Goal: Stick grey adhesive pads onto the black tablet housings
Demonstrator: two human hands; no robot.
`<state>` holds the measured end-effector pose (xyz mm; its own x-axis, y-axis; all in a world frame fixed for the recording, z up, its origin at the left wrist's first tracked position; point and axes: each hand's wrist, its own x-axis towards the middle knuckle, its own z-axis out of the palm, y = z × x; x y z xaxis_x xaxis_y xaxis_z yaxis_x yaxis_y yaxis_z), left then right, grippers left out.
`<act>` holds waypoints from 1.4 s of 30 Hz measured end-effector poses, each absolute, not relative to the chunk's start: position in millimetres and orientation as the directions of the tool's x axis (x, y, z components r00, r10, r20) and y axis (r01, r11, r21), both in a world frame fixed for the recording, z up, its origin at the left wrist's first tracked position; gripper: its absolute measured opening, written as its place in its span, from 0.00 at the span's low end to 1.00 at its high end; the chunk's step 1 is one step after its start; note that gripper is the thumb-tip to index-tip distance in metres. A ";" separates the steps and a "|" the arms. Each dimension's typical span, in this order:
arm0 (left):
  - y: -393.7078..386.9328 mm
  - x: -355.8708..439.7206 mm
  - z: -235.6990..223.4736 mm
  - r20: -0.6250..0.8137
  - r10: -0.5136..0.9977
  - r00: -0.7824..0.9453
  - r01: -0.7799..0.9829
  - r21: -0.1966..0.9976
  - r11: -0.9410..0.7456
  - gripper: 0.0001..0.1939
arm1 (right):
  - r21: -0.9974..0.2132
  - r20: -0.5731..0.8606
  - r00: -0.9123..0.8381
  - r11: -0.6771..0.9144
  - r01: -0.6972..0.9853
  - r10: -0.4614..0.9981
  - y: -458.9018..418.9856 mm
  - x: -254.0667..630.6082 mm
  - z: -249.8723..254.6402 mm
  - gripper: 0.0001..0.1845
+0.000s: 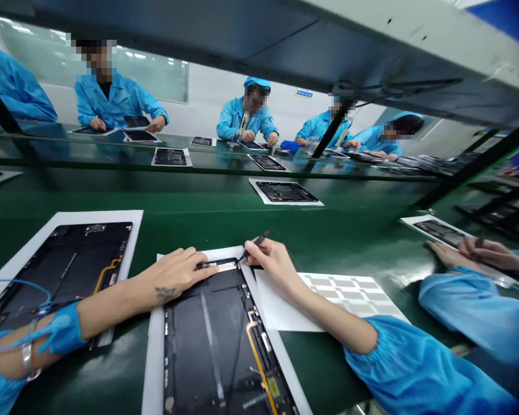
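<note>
Over tablet [207, 340], left hand [175, 274] covers strip end [222, 266]; right hand [270, 262] holds black tool [255, 243].

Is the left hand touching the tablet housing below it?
Touching: the head view shows the fingertips of the left hand resting on the top edge of the tablet housing, with no gap visible.

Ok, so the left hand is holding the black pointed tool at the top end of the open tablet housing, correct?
Not quite: the head view shows the black pointed tool held in the right hand, not the left. It is at the top end of the open tablet housing, as you said. The left hand rests there without it.
</note>
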<state>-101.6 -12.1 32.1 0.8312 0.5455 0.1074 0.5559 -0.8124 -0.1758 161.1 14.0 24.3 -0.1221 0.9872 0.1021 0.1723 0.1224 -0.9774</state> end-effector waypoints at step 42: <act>-8.9 -116.8 22.5 0.383 0.380 0.842 0.427 -0.042 -0.903 0.21 | -0.130 -0.005 -0.906 0.898 0.421 0.424 26.9 117.6 73.8 0.08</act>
<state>-116.8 -8.9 22.5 0.8420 0.3796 0.3834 0.4266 -0.9034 -0.0423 117.6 26.9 73.8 -0.9056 0.4241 -0.0054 0.4212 0.8977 -0.1298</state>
